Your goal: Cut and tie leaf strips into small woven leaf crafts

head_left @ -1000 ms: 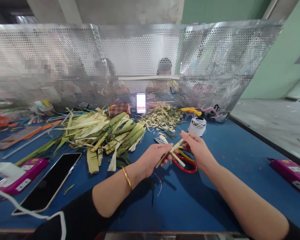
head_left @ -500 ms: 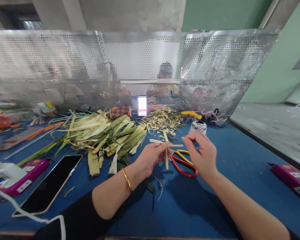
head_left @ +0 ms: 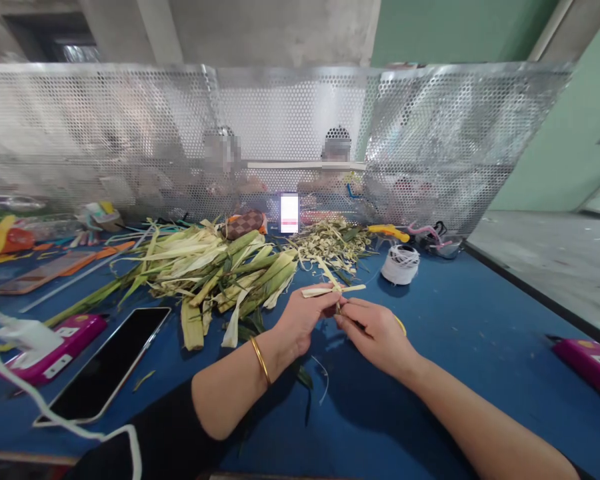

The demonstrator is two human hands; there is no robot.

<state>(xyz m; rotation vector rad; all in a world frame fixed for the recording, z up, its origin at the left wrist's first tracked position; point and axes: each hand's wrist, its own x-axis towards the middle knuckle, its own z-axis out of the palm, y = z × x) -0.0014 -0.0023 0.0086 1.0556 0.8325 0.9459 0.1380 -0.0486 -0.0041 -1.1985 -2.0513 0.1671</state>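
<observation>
My left hand (head_left: 305,319) pinches a small cross of pale leaf strips (head_left: 333,289) above the blue table (head_left: 460,313). My right hand (head_left: 375,333) meets it from the right, fingers pinched on the lower end of the strips. The right hand covers most of the scissors; only a bit of yellow handle (head_left: 401,325) shows beside it. A gold bangle (head_left: 261,360) sits on my left wrist. A pile of green and pale leaves (head_left: 215,267) lies just behind my left hand.
A spool of white thread (head_left: 401,264) stands behind my hands. Leaf scraps (head_left: 333,241) lie by a lit phone (head_left: 289,213). A dark phone (head_left: 107,363) and pink case (head_left: 55,347) lie left, another pink case (head_left: 593,363) right. People sit behind the perforated metal screen (head_left: 300,133).
My right hand dropped from in front of the thread spool and closed onto the strips at my left hand, covering the red-handled scissors. The strips now form a cross.
</observation>
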